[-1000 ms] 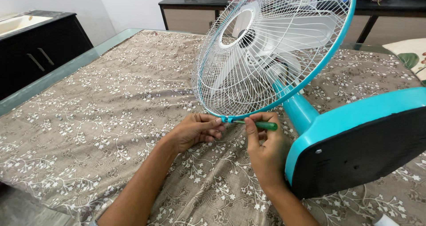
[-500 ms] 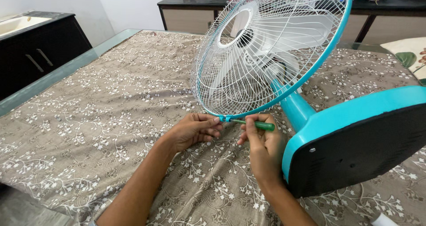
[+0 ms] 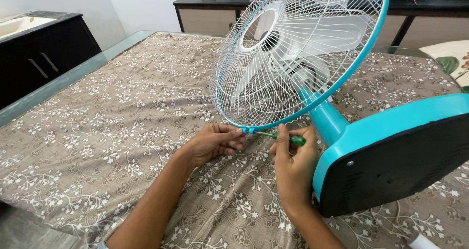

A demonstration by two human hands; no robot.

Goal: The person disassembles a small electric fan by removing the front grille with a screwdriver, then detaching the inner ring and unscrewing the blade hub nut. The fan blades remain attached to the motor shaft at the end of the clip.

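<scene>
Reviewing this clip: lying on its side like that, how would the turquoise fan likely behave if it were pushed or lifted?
The fan would probably rock or roll: it seems to rest on its round grille rim and the base edge. The base looks thick, so likely bottom-heavy. The thin wire grille may flex if pressed; the left hand steadies the rim while the right hand holds a green screwdriver.

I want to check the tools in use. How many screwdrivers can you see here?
1. A green-handled screwdriver is in the right hand, its tip at the fan guard's bottom clip. Others may be hidden.
</scene>
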